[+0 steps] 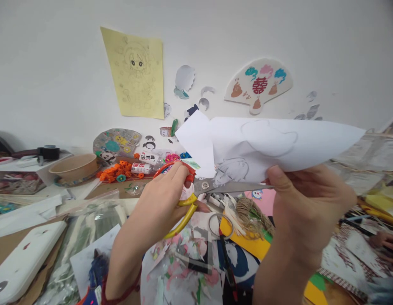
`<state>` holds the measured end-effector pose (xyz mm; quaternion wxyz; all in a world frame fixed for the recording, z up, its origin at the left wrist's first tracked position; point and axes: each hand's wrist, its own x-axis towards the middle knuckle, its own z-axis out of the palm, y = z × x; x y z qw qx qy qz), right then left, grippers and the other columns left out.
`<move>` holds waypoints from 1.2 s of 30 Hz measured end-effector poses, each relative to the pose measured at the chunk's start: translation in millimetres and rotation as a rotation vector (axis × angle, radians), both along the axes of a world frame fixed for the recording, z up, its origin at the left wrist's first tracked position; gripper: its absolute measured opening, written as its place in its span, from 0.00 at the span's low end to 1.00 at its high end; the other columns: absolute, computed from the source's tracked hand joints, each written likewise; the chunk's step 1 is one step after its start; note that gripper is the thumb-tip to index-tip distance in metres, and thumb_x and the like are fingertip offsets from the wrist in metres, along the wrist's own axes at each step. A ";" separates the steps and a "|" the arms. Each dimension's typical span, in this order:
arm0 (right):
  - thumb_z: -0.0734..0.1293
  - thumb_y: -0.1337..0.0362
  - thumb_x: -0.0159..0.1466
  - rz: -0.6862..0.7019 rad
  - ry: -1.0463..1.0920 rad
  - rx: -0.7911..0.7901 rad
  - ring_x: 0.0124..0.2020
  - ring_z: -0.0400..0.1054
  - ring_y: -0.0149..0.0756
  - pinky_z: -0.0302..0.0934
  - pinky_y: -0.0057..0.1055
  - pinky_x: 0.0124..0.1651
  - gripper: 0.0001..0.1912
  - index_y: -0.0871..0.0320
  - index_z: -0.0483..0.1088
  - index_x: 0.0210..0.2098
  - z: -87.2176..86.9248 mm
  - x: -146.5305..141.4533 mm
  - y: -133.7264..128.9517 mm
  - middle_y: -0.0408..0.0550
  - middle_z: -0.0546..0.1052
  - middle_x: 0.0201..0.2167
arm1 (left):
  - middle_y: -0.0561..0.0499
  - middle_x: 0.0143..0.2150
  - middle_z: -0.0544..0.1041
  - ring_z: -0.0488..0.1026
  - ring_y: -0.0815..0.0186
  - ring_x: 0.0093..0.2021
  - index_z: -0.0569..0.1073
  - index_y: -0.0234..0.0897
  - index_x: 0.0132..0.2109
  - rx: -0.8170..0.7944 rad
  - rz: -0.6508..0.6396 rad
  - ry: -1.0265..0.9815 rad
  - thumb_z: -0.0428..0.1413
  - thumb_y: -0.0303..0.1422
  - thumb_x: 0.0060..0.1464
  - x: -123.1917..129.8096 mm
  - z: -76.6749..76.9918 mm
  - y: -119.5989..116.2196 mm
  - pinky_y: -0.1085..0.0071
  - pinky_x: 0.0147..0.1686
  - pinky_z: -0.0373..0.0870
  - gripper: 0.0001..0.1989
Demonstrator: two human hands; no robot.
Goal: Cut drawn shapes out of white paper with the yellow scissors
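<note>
Scissors [205, 185] with one red and one yellow handle are held in my left hand [166, 190], its fingers wrapped round the handles. The blades point right and lie along the lower edge of a white paper sheet [269, 135], below a grey pencil drawing on it. My right hand [306, 203] pinches the sheet's lower edge, thumb in front, beside the blade tips. A fainter pencil outline shows higher on the sheet. The sheet's left part is partly separated and slants up to the left.
Paper scraps [180, 262], twine [252, 214] and a bowl [75, 167] crowd the table. A yellow drawing [140, 78] and a fan-shaped piece [259, 84] hang on the wall. Another person's hand [387, 241] shows at the right edge.
</note>
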<state>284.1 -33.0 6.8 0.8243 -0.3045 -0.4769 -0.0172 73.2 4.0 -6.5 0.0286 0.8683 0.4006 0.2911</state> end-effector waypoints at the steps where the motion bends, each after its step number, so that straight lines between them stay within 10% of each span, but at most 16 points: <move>1: 0.76 0.72 0.49 0.006 0.004 0.005 0.23 0.72 0.30 0.69 0.31 0.30 0.10 0.53 0.81 0.30 0.1 -0.2 0.1 0.40 0.82 0.26 | 0.50 0.44 0.70 0.70 0.59 0.41 0.62 0.42 0.44 0.001 0.004 0.003 0.57 0.41 0.56 -0.2 -0.7 -0.1 0.64 0.40 0.65 0.14; 36: 0.77 0.71 0.48 -0.045 0.002 0.006 0.25 0.69 0.32 0.66 0.33 0.30 0.08 0.56 0.80 0.28 -1.1 -0.7 0.6 0.39 0.77 0.21 | 0.56 0.37 0.66 0.64 0.65 0.34 0.55 0.43 0.39 -0.001 0.028 0.018 0.56 0.41 0.56 -2.0 -1.7 2.6 0.69 0.32 0.56 0.15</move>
